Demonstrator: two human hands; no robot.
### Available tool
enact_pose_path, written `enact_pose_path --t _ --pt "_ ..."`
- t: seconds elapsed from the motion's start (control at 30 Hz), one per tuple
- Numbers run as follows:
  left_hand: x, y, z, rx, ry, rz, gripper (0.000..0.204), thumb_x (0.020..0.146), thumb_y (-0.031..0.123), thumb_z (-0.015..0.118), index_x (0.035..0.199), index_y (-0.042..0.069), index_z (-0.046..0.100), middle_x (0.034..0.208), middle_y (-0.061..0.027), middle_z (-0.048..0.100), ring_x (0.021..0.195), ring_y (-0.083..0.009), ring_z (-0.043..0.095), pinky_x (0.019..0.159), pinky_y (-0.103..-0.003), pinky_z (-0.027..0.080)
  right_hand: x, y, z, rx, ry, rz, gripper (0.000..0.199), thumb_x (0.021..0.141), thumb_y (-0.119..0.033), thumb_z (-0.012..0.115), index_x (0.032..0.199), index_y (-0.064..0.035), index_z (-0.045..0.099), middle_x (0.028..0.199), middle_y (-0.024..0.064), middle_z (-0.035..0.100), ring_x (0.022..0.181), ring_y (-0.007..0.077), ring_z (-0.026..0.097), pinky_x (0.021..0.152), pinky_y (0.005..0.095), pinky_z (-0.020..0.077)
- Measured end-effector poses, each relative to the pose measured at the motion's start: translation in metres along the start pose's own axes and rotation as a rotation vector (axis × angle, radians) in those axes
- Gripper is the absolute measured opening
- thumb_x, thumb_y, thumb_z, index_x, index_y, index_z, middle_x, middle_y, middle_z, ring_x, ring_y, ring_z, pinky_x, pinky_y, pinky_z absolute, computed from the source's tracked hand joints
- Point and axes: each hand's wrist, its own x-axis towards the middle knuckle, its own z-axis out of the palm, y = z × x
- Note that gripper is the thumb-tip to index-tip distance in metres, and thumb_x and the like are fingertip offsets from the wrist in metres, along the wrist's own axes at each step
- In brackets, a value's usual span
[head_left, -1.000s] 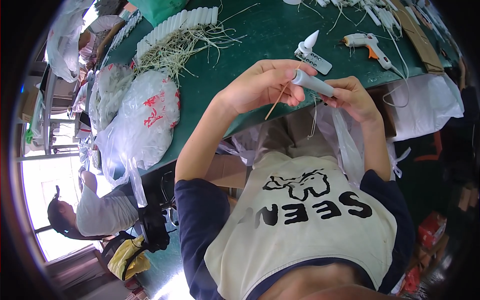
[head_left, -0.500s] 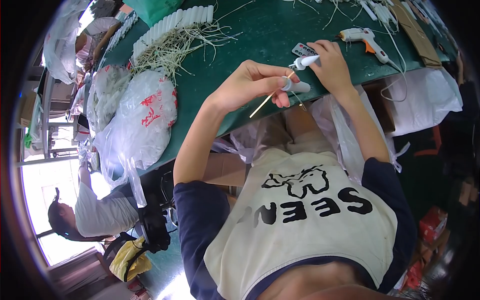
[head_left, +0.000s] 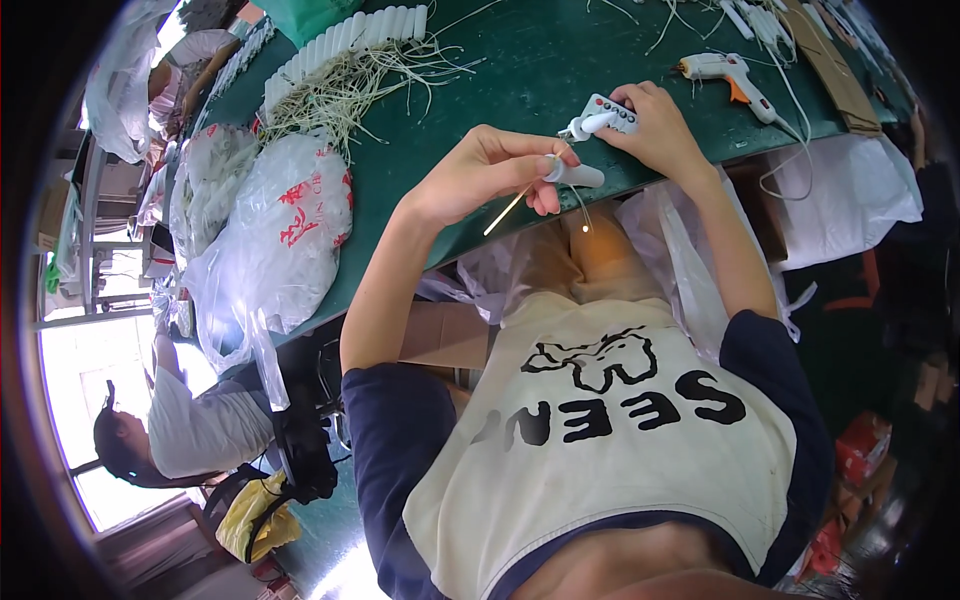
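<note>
My left hand [head_left: 490,180] is closed in a pinch on a white candle-shaped tube [head_left: 580,176] with thin wires. A pale thin strip [head_left: 505,212] slants down from those fingers, looking bright. Below the tube, a small bulb [head_left: 586,228] glows at a wire's end, and orange light falls on my thigh. A white flame-shaped tip [head_left: 598,122] sits just above the tube, beside my left fingertips. My right hand [head_left: 655,130] is closed on the right end of a small white remote control [head_left: 612,112] with dark round buttons and a red one. Its thumb is partly hidden by the remote and tip.
On the green table [head_left: 480,90], a white glue gun [head_left: 728,80] with orange trigger lies at the right, its cord trailing. White tubes [head_left: 350,40] with wires line the back left. Plastic bags [head_left: 290,230] bulge at the left edge. Another person [head_left: 200,420] sits at the left.
My right hand has taken hold of the remote and turned it button side up. My left hand and the tube moved slightly left and down. The bulb and an orange glow on my thigh appeared.
</note>
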Motion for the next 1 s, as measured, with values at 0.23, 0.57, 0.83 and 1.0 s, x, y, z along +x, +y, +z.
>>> enact_pose_path --t 0.23,0.57,0.83,1.0 --pt "0.001 -0.001 0.002 -0.013 -0.001 0.0 0.023 0.084 0.012 0.05 0.098 -0.006 0.056 0.066 -0.0092 0.057 0.06 -0.0128 0.056 0.059 -0.024 0.046 -0.004 -0.003 -0.012 0.329 -0.115 0.05 0.023 0.079 -0.014 0.057 0.095 -0.001 0.048 0.076 0.0079 0.058 0.07 0.018 0.055 0.066 0.0272 0.0424" --pt "0.001 -0.001 0.002 -0.007 -0.011 0.014 0.024 0.085 0.013 0.05 0.098 -0.005 0.056 0.065 -0.0085 0.056 0.059 -0.0122 0.056 0.059 -0.024 0.046 -0.005 -0.012 -0.047 0.774 -0.35 0.133 0.032 0.088 -0.03 0.043 0.082 -0.0021 0.056 0.056 0.0019 0.054 0.051 0.0056 0.045 0.049 0.0217 0.0363" --pt "0.0 0.001 0.002 0.023 -0.005 0.004 0.024 0.084 0.014 0.05 0.098 -0.005 0.056 0.066 -0.0088 0.057 0.06 -0.0121 0.056 0.058 -0.023 0.045 -0.004 -0.004 -0.039 0.67 -0.381 0.156 0.041 0.087 -0.033 0.044 0.063 -0.0019 0.058 0.049 0.0016 0.053 0.046 0.0055 0.045 0.047 0.0218 0.0354" --pt "-0.001 -0.001 0.0 0.007 0.005 0.006 0.024 0.084 0.013 0.051 0.098 -0.006 0.056 0.066 -0.0089 0.056 0.059 -0.0121 0.055 0.059 -0.023 0.046 0.004 -0.013 -0.031 0.521 -0.21 0.169 0.039 0.085 -0.033 0.045 0.067 -0.001 0.059 0.052 0.0055 0.055 0.048 0.0117 0.051 0.05 0.0262 0.0393"
